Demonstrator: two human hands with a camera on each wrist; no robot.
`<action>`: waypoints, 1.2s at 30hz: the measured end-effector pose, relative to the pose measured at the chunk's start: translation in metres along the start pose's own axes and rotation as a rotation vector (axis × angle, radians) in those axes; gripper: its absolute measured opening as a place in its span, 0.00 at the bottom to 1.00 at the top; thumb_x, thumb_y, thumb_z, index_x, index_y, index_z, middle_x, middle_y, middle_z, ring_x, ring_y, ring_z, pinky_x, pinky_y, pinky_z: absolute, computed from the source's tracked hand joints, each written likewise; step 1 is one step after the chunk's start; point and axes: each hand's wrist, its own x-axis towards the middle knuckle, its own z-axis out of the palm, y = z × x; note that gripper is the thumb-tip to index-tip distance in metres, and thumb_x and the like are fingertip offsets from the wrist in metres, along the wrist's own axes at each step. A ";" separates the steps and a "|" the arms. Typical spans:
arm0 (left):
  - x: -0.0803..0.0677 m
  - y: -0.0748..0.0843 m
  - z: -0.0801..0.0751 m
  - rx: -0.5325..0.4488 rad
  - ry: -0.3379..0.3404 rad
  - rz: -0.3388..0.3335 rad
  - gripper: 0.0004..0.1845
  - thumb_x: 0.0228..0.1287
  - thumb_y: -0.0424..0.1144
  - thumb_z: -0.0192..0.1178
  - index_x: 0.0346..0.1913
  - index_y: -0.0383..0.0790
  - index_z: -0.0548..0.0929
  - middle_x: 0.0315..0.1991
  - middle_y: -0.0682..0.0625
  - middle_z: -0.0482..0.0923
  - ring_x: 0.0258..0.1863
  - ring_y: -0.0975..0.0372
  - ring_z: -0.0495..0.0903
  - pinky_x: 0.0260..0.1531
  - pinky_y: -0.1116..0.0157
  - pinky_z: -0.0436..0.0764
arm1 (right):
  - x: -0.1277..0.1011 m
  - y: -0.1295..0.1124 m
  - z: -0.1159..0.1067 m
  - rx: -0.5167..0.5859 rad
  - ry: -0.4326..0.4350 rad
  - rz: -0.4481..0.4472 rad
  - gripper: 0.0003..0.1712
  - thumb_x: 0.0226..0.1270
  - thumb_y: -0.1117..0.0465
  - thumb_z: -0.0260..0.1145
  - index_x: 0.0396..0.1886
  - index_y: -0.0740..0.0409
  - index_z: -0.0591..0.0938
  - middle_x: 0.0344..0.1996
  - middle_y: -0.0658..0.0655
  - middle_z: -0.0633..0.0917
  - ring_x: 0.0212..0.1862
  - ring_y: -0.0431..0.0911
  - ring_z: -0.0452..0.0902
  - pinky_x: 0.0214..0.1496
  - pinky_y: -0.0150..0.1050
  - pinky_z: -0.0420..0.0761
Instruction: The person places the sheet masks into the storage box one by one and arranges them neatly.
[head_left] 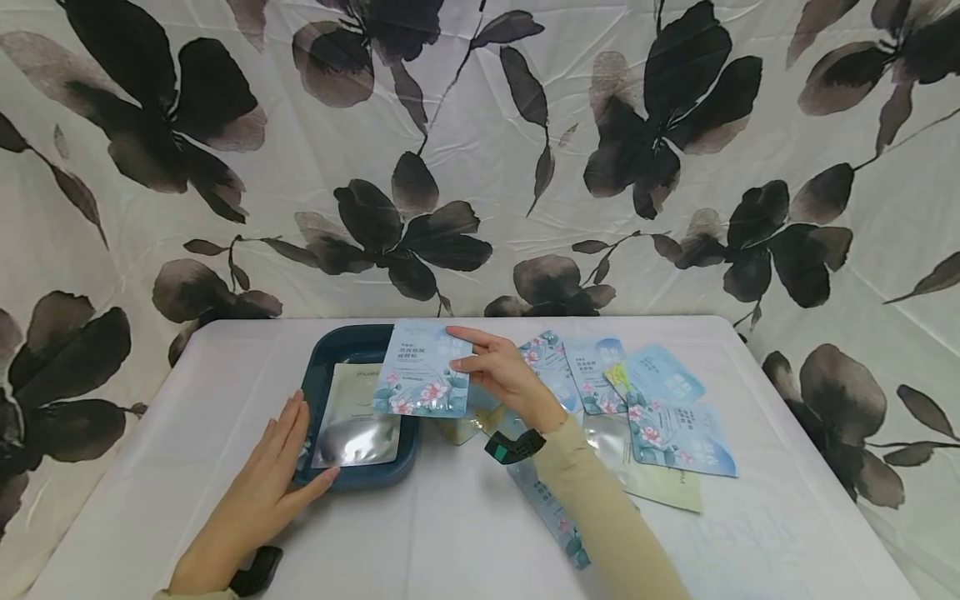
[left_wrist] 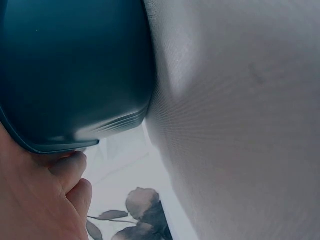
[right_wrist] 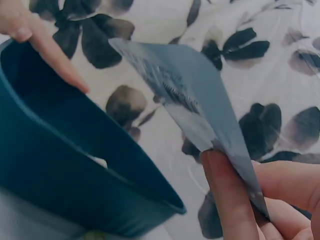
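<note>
My right hand (head_left: 517, 379) pinches a light-blue foil packet (head_left: 423, 375) with pink flowers by its right edge. That packet is held up over the right part of a dark teal tray (head_left: 367, 482). In the right wrist view, the packet (right_wrist: 200, 100) stands tilted between thumb and fingers, beside and above the tray (right_wrist: 60, 165). Inside the tray lies a pale green and silver packet (head_left: 356, 425). My left hand (head_left: 255, 483) rests with straight fingers along the tray's left rim. The left wrist view shows bent knuckles (left_wrist: 72, 172) next to the tray's outer wall (left_wrist: 75, 70).
Several blue flowered packets (head_left: 682, 437) lie overlapping on the right of the white table (head_left: 450, 533). A pale green and silver packet (head_left: 667, 483) lies partly beneath them. Another blue packet (head_left: 551, 512) is partly hidden by my right forearm. A floral cloth (head_left: 525, 167) hangs behind.
</note>
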 end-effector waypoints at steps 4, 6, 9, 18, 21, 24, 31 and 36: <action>-0.001 0.000 0.000 0.010 -0.007 -0.017 0.54 0.64 0.53 0.65 0.78 0.29 0.45 0.80 0.43 0.34 0.78 0.51 0.41 0.74 0.63 0.33 | 0.009 0.001 0.014 -0.027 -0.021 0.019 0.36 0.64 0.81 0.59 0.72 0.61 0.70 0.59 0.57 0.78 0.57 0.49 0.79 0.46 0.34 0.81; -0.001 0.001 0.000 0.013 -0.010 -0.022 0.54 0.64 0.54 0.65 0.78 0.29 0.45 0.80 0.43 0.34 0.78 0.51 0.41 0.75 0.63 0.33 | 0.013 0.002 0.021 -0.049 -0.020 0.029 0.35 0.64 0.80 0.59 0.71 0.61 0.70 0.64 0.60 0.76 0.55 0.48 0.80 0.46 0.34 0.81; -0.001 0.000 0.001 0.010 -0.013 -0.025 0.54 0.64 0.54 0.65 0.78 0.29 0.45 0.80 0.42 0.34 0.78 0.51 0.41 0.74 0.63 0.33 | 0.020 0.003 0.032 -0.082 -0.010 0.042 0.34 0.64 0.80 0.60 0.70 0.61 0.72 0.63 0.63 0.77 0.50 0.46 0.81 0.44 0.34 0.81; 0.000 -0.001 0.000 0.008 -0.009 -0.021 0.54 0.64 0.53 0.65 0.78 0.29 0.45 0.80 0.43 0.34 0.78 0.50 0.41 0.74 0.63 0.32 | 0.038 0.010 0.063 -0.249 0.073 0.128 0.33 0.62 0.81 0.57 0.67 0.61 0.76 0.51 0.61 0.82 0.30 0.43 0.73 0.33 0.35 0.72; 0.000 0.000 -0.001 0.005 -0.015 -0.025 0.54 0.64 0.53 0.65 0.78 0.29 0.44 0.80 0.43 0.33 0.78 0.51 0.41 0.75 0.62 0.33 | 0.043 0.014 0.072 -0.257 0.070 0.154 0.35 0.60 0.83 0.55 0.68 0.62 0.74 0.56 0.62 0.81 0.38 0.45 0.78 0.35 0.36 0.74; 0.000 -0.001 -0.001 0.006 -0.020 -0.026 0.53 0.65 0.53 0.65 0.78 0.29 0.44 0.80 0.43 0.33 0.78 0.52 0.40 0.75 0.61 0.33 | 0.048 0.018 0.078 -0.282 0.060 0.157 0.36 0.59 0.83 0.53 0.69 0.65 0.72 0.56 0.63 0.81 0.44 0.47 0.80 0.38 0.35 0.79; -0.001 -0.002 0.000 -0.009 -0.003 -0.005 0.53 0.64 0.52 0.66 0.78 0.29 0.45 0.80 0.43 0.34 0.78 0.52 0.41 0.75 0.58 0.37 | 0.054 0.026 0.091 -0.333 0.044 0.183 0.37 0.56 0.82 0.51 0.69 0.69 0.70 0.54 0.63 0.81 0.38 0.46 0.76 0.37 0.36 0.77; 0.000 -0.004 0.001 -0.018 0.006 0.017 0.54 0.64 0.52 0.66 0.78 0.29 0.45 0.80 0.43 0.35 0.78 0.53 0.41 0.75 0.59 0.37 | 0.055 0.029 0.094 -0.380 0.018 0.207 0.37 0.57 0.82 0.50 0.70 0.70 0.67 0.62 0.64 0.76 0.41 0.45 0.76 0.39 0.36 0.77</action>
